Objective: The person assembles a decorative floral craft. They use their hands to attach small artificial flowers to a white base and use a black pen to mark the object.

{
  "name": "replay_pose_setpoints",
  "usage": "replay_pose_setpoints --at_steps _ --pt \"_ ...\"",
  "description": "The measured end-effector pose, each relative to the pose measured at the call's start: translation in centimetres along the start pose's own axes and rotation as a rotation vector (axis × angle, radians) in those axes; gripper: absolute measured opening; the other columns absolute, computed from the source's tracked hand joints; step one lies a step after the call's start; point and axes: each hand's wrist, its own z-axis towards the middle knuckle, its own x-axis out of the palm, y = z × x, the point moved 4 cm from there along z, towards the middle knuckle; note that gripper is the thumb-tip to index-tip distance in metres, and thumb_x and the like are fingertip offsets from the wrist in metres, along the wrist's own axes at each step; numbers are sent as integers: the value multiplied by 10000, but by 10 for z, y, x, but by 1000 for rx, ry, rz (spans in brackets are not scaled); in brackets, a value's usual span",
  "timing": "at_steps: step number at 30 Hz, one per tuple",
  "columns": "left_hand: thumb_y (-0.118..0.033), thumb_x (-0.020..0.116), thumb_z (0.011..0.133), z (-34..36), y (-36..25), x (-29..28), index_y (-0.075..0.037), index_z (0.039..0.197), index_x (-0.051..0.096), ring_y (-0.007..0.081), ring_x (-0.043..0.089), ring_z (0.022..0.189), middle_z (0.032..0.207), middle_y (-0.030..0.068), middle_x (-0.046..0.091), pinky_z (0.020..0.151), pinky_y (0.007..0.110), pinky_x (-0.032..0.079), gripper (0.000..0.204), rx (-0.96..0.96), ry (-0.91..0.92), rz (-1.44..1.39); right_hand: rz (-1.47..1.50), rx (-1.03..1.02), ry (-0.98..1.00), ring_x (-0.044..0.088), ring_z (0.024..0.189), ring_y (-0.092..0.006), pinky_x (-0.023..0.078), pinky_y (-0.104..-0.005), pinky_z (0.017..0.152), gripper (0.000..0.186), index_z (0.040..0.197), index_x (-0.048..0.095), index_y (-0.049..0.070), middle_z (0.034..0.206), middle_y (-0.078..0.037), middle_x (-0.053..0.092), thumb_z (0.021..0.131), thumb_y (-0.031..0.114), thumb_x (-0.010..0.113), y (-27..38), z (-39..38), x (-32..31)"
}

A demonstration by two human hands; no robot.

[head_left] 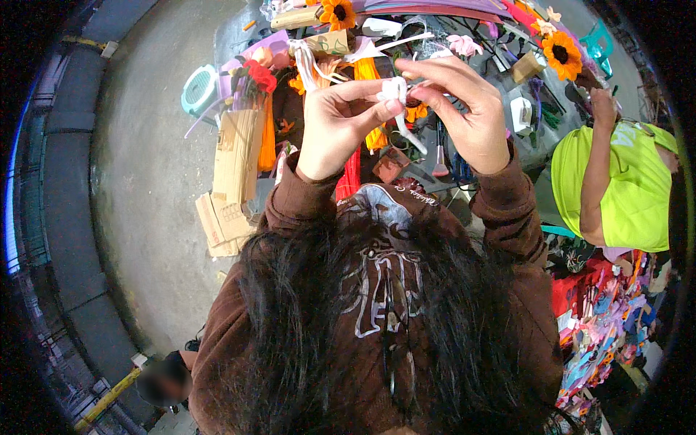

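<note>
Left hand [330, 130]: raised over the table's near side, wrist bent slightly inward, back of the thumb side toward the viewer; thumb and forefinger reach rightward and pinch narrowly on a white piece [394, 90].

Right hand [473, 119]: raised opposite, palm side turned leftward, fingers arched over, thumb extended beneath; fingertips at the piece's right side, gap narrow. Whether they grip it cannot be told.

White piece: fuzzy, looped, held up between the two hands, above the table; one pale tail hangs down to the right.

Forearms: both in brown sleeves [507, 206], elbows bent, rising from below, hands near each other.

Behind and below the hands: yellow strands [376, 139], a brush [440, 165] with bristles downward. Left of the left hand: a red flower [259, 77], orange strands [267, 141], cardboard [238, 156]. Upper right: a sunflower [562, 55].
</note>
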Motion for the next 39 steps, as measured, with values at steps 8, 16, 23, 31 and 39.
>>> replay_pose_setpoints --at_steps 8,16,23,31,39 --pt "-51 654 739 1 -3 4 29 961 600 83 582 688 797 58 632 638 195 479 242 -49 34 95 -89 -127 165 574 755 -207 462 -282 650 146 859 589 30 840 -76 570 721 77 607 -7 3 -2" --pt "-7 627 739 -4 -16 14 25 905 602 90 592 629 732 65 633 581 208 472 170 80 -94 317 -345 -254 235 557 681 -263 450 -310 571 104 765 552 37 816 -70 556 726 126 588 1 8 -4" --pt "57 609 678 -5 -27 28 -53 906 606 198 619 616 710 124 612 550 251 467 253 684 -143 826 405 568 458 551 635 -97 438 -235 556 155 821 579 1 722 -38 584 798 155 582 -36 -2 -2" --pt "-8 617 743 4 2 7 28 977 561 174 607 786 901 110 619 732 285 490 243 -161 127 -332 13 -124 266 577 803 -167 455 -265 703 236 895 614 30 861 -60 596 663 19 653 -8 17 -23" --pt "-33 621 759 4 1 12 49 969 563 172 615 781 878 127 621 717 257 502 233 -201 190 -393 -9 -201 198 579 722 -202 451 -279 658 96 781 618 21 763 -68 584 687 31 635 -1 12 -14"
